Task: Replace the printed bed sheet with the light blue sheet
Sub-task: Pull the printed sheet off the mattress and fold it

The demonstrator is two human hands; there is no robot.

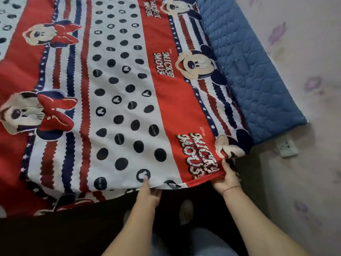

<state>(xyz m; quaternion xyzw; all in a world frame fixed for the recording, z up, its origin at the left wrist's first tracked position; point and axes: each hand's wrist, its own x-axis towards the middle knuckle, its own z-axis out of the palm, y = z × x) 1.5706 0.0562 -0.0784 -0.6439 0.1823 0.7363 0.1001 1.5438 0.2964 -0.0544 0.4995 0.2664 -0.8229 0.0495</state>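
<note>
Head view, single frame

- The printed bed sheet (pixel 118 85) lies spread flat over the bed and is not yet off. Along the wall (pixel 304 52) side it sits pulled in, baring a strip of blue quilted pad (pixel 245 74).
- The light blue sheet is not in view, so I cannot say where it waits. I judge the pad to be a mattress layer, not the replacement.
- Left hand (pixel 149 193): grip clamped on the near hem, one digit straight on top of the cloth, the others tucked under the edge.
- Right hand (pixel 227 179): grip closed on the hem just beside the near corner, where the cloth is bunched. There is a thin bracelet (pixel 231 188) at the wrist.
- My feet (pixel 186 211) stand close under the hem.

Risks, as I judge them:
1. Both holds are at one end, near one corner. A pull from here drags the sheet diagonally, and it may rope up instead of sliding off clean.
2. The far edges are out of frame. If they are tucked in, the cloth catches, and a harder tug could strain it.
3. The pad lies loose under the sheet, so friction could carry it along and skew it before the new sheet goes on.
4. Slack falling off the hem lands at my feet, where I could tread on it.
5. The wall socket (pixel 287 147) sits just beside that corner, and a swung fold could brush it
</note>
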